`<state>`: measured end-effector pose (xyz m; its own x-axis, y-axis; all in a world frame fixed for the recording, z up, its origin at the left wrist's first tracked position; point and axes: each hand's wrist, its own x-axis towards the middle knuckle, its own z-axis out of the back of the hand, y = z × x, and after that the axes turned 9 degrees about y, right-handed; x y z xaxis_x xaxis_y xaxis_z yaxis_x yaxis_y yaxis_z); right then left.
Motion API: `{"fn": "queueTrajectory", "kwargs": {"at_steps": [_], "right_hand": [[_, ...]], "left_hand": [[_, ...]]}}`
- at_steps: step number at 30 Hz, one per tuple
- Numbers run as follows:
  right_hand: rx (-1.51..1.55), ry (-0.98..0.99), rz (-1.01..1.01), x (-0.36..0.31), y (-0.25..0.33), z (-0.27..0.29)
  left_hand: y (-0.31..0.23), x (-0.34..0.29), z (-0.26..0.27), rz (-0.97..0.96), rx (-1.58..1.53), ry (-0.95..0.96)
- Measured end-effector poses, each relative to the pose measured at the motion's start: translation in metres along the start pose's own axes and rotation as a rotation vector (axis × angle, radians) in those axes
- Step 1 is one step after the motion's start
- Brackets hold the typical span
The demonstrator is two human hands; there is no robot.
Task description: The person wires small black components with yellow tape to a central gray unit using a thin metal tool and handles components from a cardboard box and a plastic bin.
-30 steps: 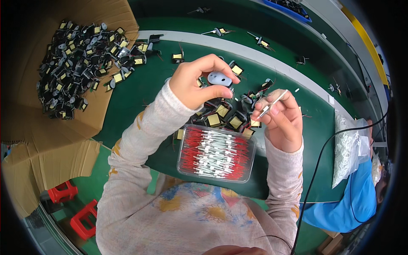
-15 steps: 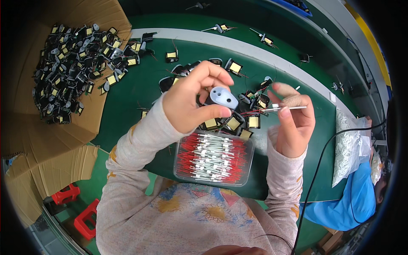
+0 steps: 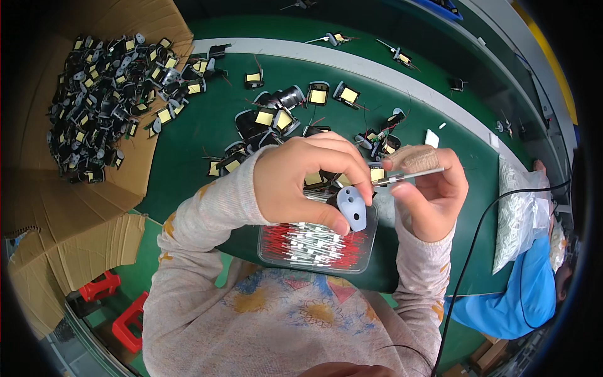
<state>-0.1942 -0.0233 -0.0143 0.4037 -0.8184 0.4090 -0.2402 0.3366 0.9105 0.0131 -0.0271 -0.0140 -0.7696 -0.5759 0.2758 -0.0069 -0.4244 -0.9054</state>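
Observation:
My left hand (image 3: 298, 179) grips a small black assembly with a grey-blue oval cap (image 3: 360, 204), pinched between thumb and fingers. Several dark holes show in the cap, which faces up and toward me. To its right, my right hand (image 3: 440, 201) pinches a thin whitish lead (image 3: 411, 176) between thumb and wrapped fingers. The lead's left end comes near my left fingertips; whether it touches the assembly I cannot tell. Below my hands stands a clear plastic box (image 3: 314, 269), full of red and white leads (image 3: 314, 245). My left hand covers part of its far side.
More black assemblies with yellow patches (image 3: 318, 94) lie on the green table (image 3: 188, 151) beyond my hands. A cardboard box (image 3: 135, 179) at the left holds a heap of them. On the right are a bag of white pieces (image 3: 512, 210), a black cable (image 3: 468, 270) and a blue sleeve (image 3: 502, 308).
My left hand has moved nearer with the assembly and turned its cap more downward, now above the clear box. The right hand has shifted slightly nearer, still pinching the lead.

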Motion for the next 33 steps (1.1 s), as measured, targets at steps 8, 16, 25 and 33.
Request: {"fn": "queueTrajectory", "kwargs": {"at_steps": [8, 16, 25, 33], "right_hand": [[-0.142, -0.339, 0.223, -0.007, 0.016, 0.009], [-0.455, -0.200, 0.326, -0.021, 0.033, -0.007], [-0.563, -0.149, 0.237, -0.019, 0.043, -0.005], [-0.847, 0.052, 0.407, -0.022, 0.055, -0.010]], "left_hand": [[-0.007, -0.003, -0.011, 0.061, -0.124, -0.207], [-0.011, -0.001, -0.023, -0.038, 0.522, -0.314], [-0.009, -0.003, -0.026, -0.118, 0.599, -0.323], [-0.012, -0.004, -0.026, -0.097, 0.662, -0.356]]}}
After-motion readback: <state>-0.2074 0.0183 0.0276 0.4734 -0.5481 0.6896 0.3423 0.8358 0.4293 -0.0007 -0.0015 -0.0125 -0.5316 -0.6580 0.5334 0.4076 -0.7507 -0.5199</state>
